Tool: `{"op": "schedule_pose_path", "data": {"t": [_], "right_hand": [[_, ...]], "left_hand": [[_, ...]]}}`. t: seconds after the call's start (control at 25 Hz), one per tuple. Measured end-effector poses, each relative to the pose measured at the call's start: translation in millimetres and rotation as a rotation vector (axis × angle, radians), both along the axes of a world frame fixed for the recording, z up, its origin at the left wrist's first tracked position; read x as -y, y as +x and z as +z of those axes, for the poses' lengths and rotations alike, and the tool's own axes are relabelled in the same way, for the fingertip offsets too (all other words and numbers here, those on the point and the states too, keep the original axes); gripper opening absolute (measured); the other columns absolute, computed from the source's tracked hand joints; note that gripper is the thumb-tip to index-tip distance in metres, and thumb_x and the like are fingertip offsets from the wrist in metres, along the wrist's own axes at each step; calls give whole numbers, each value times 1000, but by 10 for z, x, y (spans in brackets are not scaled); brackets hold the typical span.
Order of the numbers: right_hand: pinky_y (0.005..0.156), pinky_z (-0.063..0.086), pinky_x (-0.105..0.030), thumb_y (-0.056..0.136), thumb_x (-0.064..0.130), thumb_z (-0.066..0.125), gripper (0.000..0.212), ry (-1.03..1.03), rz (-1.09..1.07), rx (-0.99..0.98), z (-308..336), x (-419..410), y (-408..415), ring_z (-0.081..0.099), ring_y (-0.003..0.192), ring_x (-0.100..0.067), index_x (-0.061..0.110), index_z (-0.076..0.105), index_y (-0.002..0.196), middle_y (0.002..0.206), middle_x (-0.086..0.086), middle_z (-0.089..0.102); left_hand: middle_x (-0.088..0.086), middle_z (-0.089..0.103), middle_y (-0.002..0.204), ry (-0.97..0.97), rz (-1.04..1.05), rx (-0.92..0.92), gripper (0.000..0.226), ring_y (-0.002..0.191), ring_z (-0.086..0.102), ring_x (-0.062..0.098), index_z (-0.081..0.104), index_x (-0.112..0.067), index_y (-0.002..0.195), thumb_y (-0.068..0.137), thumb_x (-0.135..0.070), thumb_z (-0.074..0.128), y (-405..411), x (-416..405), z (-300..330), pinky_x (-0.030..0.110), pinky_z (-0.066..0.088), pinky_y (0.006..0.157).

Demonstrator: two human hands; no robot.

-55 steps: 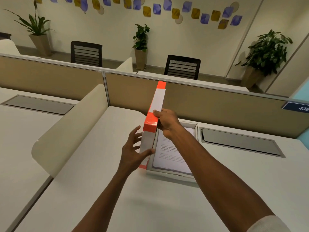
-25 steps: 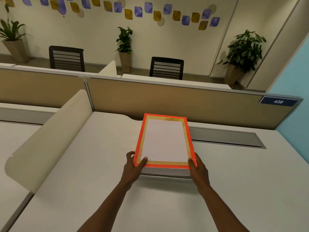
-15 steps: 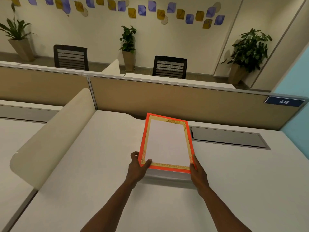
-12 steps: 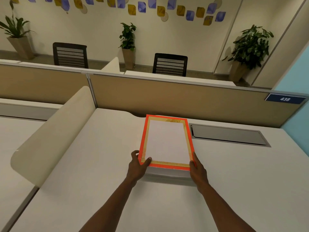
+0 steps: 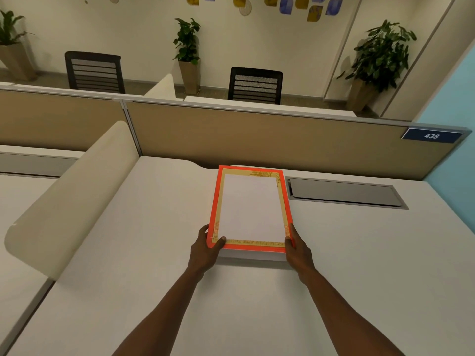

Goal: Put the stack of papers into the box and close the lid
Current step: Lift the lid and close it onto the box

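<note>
Both hands, left hand point(image 5: 205, 249) and right hand point(image 5: 298, 250), keep a clenched grip on the orange-edged lid point(image 5: 250, 209), lowering it onto the box point(image 5: 253, 255) on the surface point(image 5: 128, 253); papers hidden inside, presumably; next, press it flush.

A single wide-angle view is given, taken from head height and aimed forward and down across a pale grey desk top point(image 5: 359, 265). Both bare forearms are seen entering from the lower edge, so the near desk is viewed closely. A tan fabric partition panel point(image 5: 257, 140) is faced squarely across the middle. Beyond it, two black slatted chairs point(image 5: 254, 84) and a cream wall are taken in at the top. Straight lines are bent near the edges.
</note>
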State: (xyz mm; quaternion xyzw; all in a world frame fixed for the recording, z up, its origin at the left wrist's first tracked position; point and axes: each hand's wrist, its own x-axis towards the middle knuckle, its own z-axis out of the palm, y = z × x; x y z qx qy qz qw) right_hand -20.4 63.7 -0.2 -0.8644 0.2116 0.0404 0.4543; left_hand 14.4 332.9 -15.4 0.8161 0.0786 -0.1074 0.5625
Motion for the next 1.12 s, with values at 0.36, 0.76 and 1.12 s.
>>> {"op": "schedule_pose_path", "data": {"t": [0.36,0.76,1.12], "right_hand": [[98,53,-41,106,31,37,59,-185,66,-66,-100,31,51,60,117,-30,25,11,158,142,-11,52],[108,46,-44,103,39,40,61,-457,145,-72,-169,-22,76,43,136,-33,13,22,156,156,-11,36],[111,41,-46,100,52,36,73,-618,290,-96,-45,74,189,29,145,-31,15,10,158,167,-6,4]], "left_hand": [[8,63,137,176,-48,109,64,122,63,31,48,-12,145,91,-37,72,7,-2,-53,42,51,103],[4,4,171,479,-208,140,72,156,20,29,14,-21,162,103,-42,49,-13,85,-129,47,34,120],[2,-3,171,586,-282,158,69,158,12,25,13,-18,162,105,-36,47,30,129,-101,43,30,122]]}}
